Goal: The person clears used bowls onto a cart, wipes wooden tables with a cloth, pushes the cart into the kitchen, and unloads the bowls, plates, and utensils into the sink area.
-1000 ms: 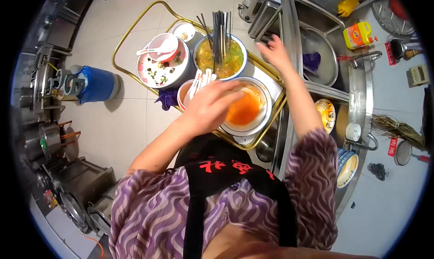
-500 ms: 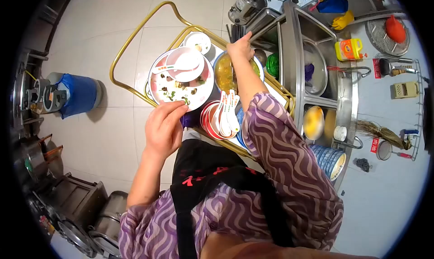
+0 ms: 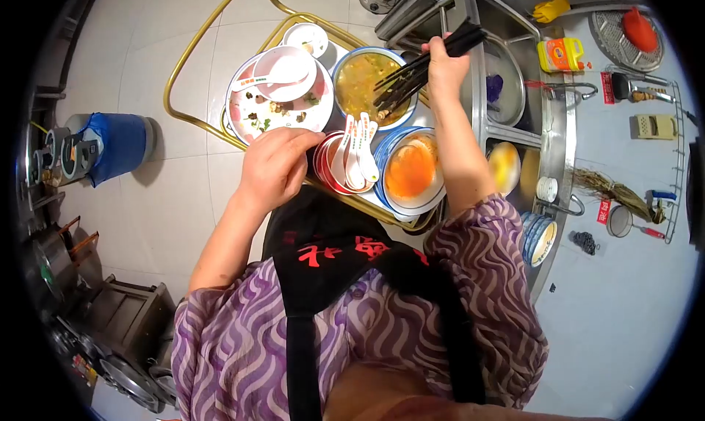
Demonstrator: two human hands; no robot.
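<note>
My right hand is closed around a bundle of black chopsticks. Their lower ends slant over a blue-rimmed bowl of yellowish soup. My left hand hovers at the near edge of a white plate with food scraps, its fingers loosely stretched toward a stack of red bowls; nothing shows in it. A white bowl with a spoon sits on the plate. Several white spoons lie across the red bowls. Beside them is a blue-rimmed bowl stack, the top bowl stained orange.
A gold-framed cart carries the dishes. To its right stands a metal sink with a basin, a yellow detergent jug and stacked bowls. A blue-covered gas cylinder stands on the floor at left.
My right hand has lifted the chopsticks from the cart's far side and swung them right, toward the sink. My left hand has shifted slightly right. The orange-stained bowl has come into full view.
</note>
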